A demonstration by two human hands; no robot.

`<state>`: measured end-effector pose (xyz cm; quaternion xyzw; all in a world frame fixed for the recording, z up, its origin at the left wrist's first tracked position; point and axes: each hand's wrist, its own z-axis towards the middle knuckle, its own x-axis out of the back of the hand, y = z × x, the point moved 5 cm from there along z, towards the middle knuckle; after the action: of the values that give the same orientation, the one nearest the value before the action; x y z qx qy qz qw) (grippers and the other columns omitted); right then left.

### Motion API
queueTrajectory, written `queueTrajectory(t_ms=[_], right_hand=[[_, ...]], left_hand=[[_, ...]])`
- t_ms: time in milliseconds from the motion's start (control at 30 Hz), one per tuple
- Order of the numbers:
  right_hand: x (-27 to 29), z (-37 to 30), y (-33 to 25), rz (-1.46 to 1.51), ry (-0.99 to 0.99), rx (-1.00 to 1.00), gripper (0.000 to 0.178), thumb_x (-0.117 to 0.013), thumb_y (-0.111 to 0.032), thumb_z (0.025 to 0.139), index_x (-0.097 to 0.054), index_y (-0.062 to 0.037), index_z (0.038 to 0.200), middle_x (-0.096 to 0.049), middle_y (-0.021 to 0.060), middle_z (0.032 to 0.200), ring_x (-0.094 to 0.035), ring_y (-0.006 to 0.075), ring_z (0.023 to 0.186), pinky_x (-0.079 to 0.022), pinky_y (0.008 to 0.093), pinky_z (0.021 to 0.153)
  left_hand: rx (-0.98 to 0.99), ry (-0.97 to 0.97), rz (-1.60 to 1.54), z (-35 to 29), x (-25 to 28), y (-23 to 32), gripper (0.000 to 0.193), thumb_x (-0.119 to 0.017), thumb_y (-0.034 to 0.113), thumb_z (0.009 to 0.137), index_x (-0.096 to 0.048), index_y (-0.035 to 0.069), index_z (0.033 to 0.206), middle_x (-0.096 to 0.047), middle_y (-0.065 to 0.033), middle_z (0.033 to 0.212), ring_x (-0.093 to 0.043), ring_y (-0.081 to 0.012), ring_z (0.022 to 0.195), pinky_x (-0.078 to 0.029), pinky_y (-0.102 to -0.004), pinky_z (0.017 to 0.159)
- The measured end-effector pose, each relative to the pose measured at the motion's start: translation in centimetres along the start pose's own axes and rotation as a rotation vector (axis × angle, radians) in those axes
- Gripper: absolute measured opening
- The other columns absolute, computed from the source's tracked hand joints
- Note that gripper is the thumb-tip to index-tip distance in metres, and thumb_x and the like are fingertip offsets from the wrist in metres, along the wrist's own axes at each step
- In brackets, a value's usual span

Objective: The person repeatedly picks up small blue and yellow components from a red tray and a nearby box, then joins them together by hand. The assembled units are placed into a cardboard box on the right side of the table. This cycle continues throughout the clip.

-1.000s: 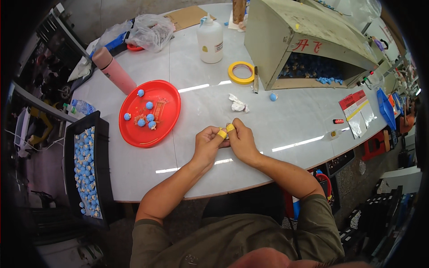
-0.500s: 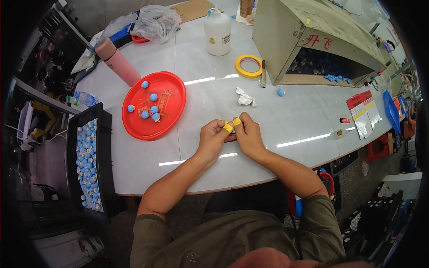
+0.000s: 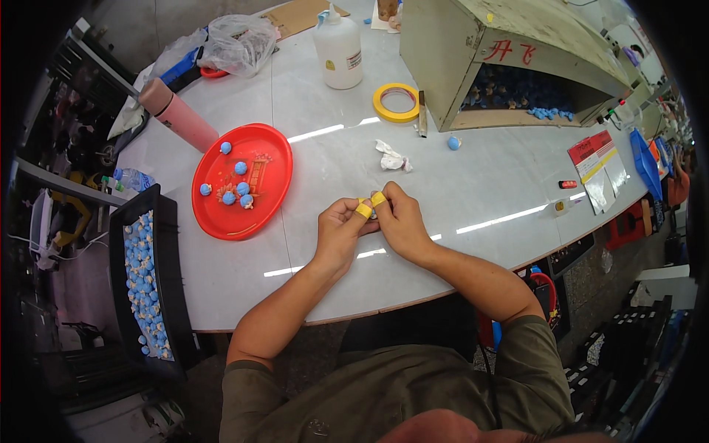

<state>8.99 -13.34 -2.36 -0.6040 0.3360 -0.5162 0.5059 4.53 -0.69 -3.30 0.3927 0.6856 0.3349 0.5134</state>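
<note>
A small bluish piece (image 3: pixel 373 215) is sitting between the two hands, over the near middle of the table (image 3: pixel 473 184); the fingers are covering most of it, so its full shape is staying hidden. The left hand (image 3: pixel 338 232) is pinching it from the left, thumb and curled fingers drawn in close with hardly any gap. The right hand (image 3: pixel 402 225) is pinching it from the right, its thumb pointing far and its fingers folding underneath. Both thumbs are wearing yellow tape wraps (image 3: pixel 364 210), and their tips are coming nearly together over the piece.

Just beyond the hands, a crumpled white paper (image 3: pixel 391 156) is lying on the table. To the left, a red tray (image 3: pixel 273 159) is holding six blue balls (image 3: pixel 241 168), spaced loosely. Farther left, a black bin (image 3: pixel 170 258) is holding many more. On the far side, a roll of yellow tape (image 3: pixel 379 107) is lying near a white bottle (image 3: pixel 339 59), while one lone blue ball (image 3: pixel 453 143) is resting before a metal cabinet (image 3: pixel 439 70) at far right.
</note>
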Motion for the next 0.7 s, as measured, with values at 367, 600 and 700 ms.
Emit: queueTrajectory(t_ms=[367,600,700], right_hand=[[-0.07,-0.27,0.33,0.014,0.026,0.045,0.027,-0.055,-0.020,0.098,-0.048,-0.0018,0.080,-0.053,0.0146,0.060,-0.051,0.0247,0.052,-0.038,0.0396,0.051],[-0.13,-0.15,0.26,0.028,0.026,0.016,0.026,-0.055,-0.019,0.098,-0.049,-0.0011,0.081,-0.055,0.0140,0.062,-0.053,0.0219,0.055,-0.039,0.0377,0.053],[-0.12,0.40,0.91,0.181,0.015,0.013,0.021,-0.055,-0.017,0.098,-0.052,-0.0004,0.087,-0.058,0.0103,0.068,-0.055,0.0150,0.061,-0.042,0.0337,0.055]], left_hand=[[-0.018,0.015,0.077,-0.12,-0.23,-0.12,0.013,-0.061,0.014,0.100,-0.063,0.001,0.098,-0.068,-0.0082,0.097,-0.067,-0.0143,0.087,-0.059,-0.0315,0.081],[-0.034,0.002,0.058,0.11,-0.14,-0.06,0.012,-0.061,0.014,0.099,-0.062,0.002,0.098,-0.068,-0.0081,0.098,-0.067,-0.0144,0.089,-0.059,-0.0318,0.083],[-0.038,0.021,0.070,0.23,0.03,0.23,0.014,-0.062,0.015,0.099,-0.061,0.001,0.104,-0.068,-0.0087,0.102,-0.067,-0.0153,0.091,-0.058,-0.0319,0.084]])
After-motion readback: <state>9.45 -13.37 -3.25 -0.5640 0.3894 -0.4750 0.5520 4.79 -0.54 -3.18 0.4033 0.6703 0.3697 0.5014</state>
